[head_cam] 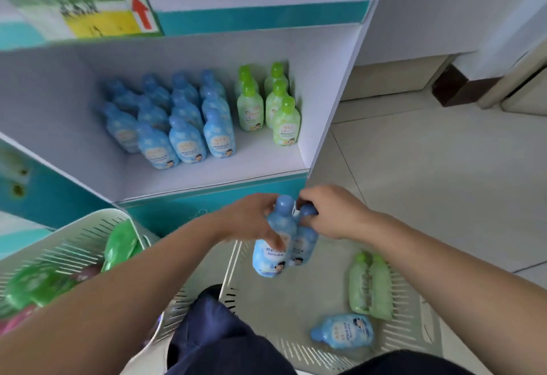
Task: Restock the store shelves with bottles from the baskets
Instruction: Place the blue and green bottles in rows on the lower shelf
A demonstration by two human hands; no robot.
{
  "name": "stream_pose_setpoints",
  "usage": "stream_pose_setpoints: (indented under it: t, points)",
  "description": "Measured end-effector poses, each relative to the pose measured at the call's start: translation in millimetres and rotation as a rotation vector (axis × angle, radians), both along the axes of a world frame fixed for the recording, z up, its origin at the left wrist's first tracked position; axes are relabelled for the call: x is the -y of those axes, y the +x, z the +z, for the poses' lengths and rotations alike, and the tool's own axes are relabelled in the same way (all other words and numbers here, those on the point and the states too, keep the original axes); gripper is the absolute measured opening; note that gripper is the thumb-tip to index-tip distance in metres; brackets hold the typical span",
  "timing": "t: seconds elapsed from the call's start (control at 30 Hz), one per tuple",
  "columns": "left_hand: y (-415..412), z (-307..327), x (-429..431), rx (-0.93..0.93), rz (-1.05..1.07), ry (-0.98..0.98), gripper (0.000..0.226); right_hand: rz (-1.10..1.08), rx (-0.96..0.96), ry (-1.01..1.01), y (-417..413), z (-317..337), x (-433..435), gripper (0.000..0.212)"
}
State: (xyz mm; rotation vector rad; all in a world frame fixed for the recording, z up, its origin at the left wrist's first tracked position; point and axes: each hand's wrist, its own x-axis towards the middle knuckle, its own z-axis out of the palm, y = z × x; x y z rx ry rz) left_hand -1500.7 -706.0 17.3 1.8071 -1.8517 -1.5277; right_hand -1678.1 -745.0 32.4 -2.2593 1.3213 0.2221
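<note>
Two rounded light-blue plastic bottles (273, 253) with dome caps and printed cartoon labels are held upright and touching each other, just in front of the teal front edge of the white board shelf (207, 179). The body of one bottle is gripped by the left hand (251, 220). The cap and neck of the other are enclosed by the curled fingers of the right hand (331, 211).

Inside the shelf, matching blue bottles (177, 120) are stood in four rows at the centre. Pale green bottles with lime caps (269, 102) are stood in two rows near its right wall.

Below the shelf front, to the right, a white slotted plastic basket (408, 336) is set on the floor. Two pale green lying bottles (370, 286) and one blue lying bottle (343, 331) are contained in it. Below the shelf front, to the left, a second white slotted basket (74, 244) is loaded with glossy green items (121, 244), too blurred to identify.

A green and yellow label with a red arrow (142, 13) is fixed to the board edge above the shelf. Pale glazed floor tiles (429, 167) extend to the right of the shelf, up to a white wall with dark brown skirting (455, 90).
</note>
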Motion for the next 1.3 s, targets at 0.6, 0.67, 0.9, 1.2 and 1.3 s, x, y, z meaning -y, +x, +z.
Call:
stream_pose_setpoints:
  t: [0.6, 0.67, 0.9, 1.2, 1.3]
  points:
    - [169.4, 80.8, -2.6, 0.761, 0.251, -0.442, 0.061, 0.011, 0.355, -0.242, 158.1, 63.3, 10.3, 0.022]
    - [181.6, 75.0, 5.3, 0.831, 0.243, -0.422, 0.058, 0.012, 0.346, -0.225, 163.1, 56.0, 11.6, 0.022]
    - [210.2, 49.8, 32.4, 1.060, 0.133, -0.388, 0.048, -0.012, 0.323, -0.179, 166.9, 33.8, 18.7, 0.022]
    - [223.7, 20.6, 49.6, 1.199, 0.045, -0.402, 0.050, 0.008, 0.338, -0.147, 175.3, 26.8, 21.2, 0.022]
    - [226.6, 15.9, 49.7, 1.204, 0.050, -0.399, 0.048, 0.020, 0.342, -0.151, 178.4, 26.5, 21.4, 0.022]
